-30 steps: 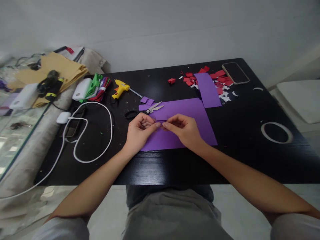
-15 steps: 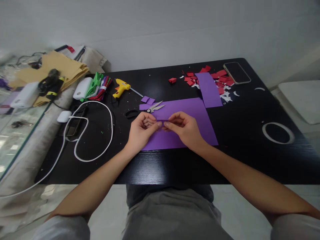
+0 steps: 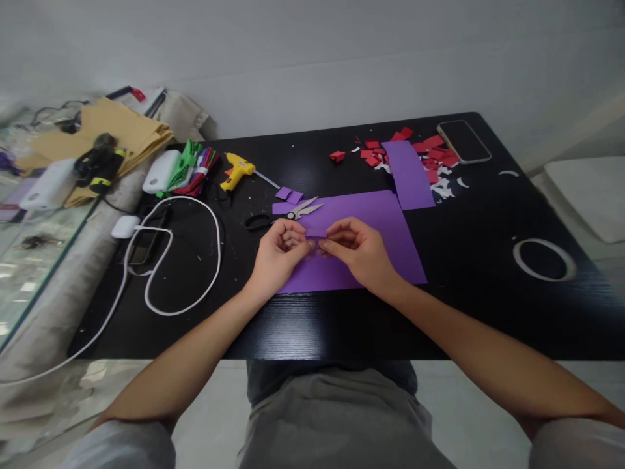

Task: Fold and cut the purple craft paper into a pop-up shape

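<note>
Between my fingertips is a small purple paper piece (image 3: 316,235), pinched at its left end by my left hand (image 3: 282,251) and at its right end by my right hand (image 3: 359,247). Both hands are closed, thumbs toward me. Below them lies a large purple sheet (image 3: 385,241) on the black table. Scissors (image 3: 295,213) with black handles rest, blades apart, across the sheet's upper left edge. Just beyond them sit small folded purple pieces (image 3: 290,195). Part of the held piece is hidden by my fingers.
A yellow glue gun (image 3: 237,170) lies at the back left, near bundled coloured sticks (image 3: 195,170) and a looped white cable (image 3: 219,254). At the back right, a purple strip (image 3: 410,176) covers red paper pieces (image 3: 432,155) beside a phone (image 3: 463,141). A tape ring (image 3: 544,260) is further right.
The held purple piece has tipped slightly, showing more of its flat face. My fingers have shifted a little; both hands stay over the sheet.
</note>
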### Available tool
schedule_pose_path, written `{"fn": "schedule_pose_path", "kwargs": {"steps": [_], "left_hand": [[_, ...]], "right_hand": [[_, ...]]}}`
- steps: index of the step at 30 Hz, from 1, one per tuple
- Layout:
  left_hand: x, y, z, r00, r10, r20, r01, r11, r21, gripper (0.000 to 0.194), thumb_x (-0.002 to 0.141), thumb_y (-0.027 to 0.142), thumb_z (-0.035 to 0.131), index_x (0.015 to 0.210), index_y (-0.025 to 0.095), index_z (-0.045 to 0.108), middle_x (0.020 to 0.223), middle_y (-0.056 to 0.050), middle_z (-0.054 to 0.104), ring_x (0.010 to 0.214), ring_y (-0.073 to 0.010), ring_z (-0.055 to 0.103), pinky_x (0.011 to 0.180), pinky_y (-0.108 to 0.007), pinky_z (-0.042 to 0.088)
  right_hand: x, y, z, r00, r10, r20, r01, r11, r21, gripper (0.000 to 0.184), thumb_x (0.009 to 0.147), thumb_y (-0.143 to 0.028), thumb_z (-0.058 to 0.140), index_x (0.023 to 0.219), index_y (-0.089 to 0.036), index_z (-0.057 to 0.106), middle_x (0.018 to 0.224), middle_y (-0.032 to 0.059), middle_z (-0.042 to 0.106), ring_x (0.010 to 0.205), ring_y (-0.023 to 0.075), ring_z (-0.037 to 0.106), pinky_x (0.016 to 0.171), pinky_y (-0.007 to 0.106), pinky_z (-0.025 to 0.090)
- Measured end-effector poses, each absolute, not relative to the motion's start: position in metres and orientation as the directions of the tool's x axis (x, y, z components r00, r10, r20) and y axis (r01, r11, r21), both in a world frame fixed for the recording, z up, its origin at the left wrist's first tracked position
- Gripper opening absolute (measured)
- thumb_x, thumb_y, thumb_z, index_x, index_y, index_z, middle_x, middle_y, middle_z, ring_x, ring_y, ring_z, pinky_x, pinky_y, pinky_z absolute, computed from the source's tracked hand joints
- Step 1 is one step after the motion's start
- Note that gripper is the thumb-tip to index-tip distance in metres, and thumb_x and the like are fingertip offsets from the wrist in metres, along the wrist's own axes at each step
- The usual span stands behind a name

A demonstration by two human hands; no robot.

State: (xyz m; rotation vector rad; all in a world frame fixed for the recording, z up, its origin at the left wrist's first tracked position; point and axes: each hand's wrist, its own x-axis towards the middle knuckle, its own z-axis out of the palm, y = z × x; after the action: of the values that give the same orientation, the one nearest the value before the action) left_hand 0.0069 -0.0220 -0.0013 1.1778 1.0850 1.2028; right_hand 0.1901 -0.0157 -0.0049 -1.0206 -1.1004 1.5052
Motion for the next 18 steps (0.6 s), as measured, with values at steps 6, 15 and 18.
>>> {"fn": "schedule_pose_path", "kwargs": {"steps": [6,15,18], "left_hand": [[0.0093,-0.0219,-0.0037,0.099,0.995,-0.025,-0.159,0.041,0.986,0.031,0.077,0.02,0.083,0.096,0.019,0.059,0.068,0.005,0.064,0.058,-0.0116,0.065,0.062,-0.025,0.054],[0.0103,-0.0221,-0.0031,0.063,0.997,-0.045,-0.19,0.057,0.98,0.033,0.074,0.018,0.083,0.096,0.018,0.059,0.067,0.007,0.063,0.056,-0.0096,0.063,0.06,-0.023,0.052],[0.0109,-0.0225,-0.0028,0.056,0.998,-0.041,-0.192,0.051,0.98,0.033,0.073,0.016,0.082,0.096,0.018,0.059,0.068,0.006,0.064,0.057,-0.0093,0.063,0.061,-0.023,0.053]], "right_hand": [[0.1896,-0.0157,-0.0071,-0.192,0.979,-0.06,-0.183,-0.096,-0.978,0.042,0.07,-0.04,0.095,0.095,-0.021,0.067,0.075,-0.0015,0.077,0.069,0.0169,0.077,0.078,0.034,0.065],[0.1892,-0.0174,-0.01,-0.239,0.967,-0.088,-0.181,-0.133,-0.974,0.043,0.069,-0.03,0.093,0.101,-0.022,0.066,0.081,-0.0016,0.077,0.078,0.0184,0.078,0.087,0.037,0.064],[0.1888,-0.0177,-0.0115,-0.256,0.961,-0.101,-0.176,-0.149,-0.973,0.041,0.072,-0.029,0.09,0.103,-0.022,0.063,0.078,-0.0017,0.077,0.076,0.0184,0.078,0.086,0.038,0.063]]}}
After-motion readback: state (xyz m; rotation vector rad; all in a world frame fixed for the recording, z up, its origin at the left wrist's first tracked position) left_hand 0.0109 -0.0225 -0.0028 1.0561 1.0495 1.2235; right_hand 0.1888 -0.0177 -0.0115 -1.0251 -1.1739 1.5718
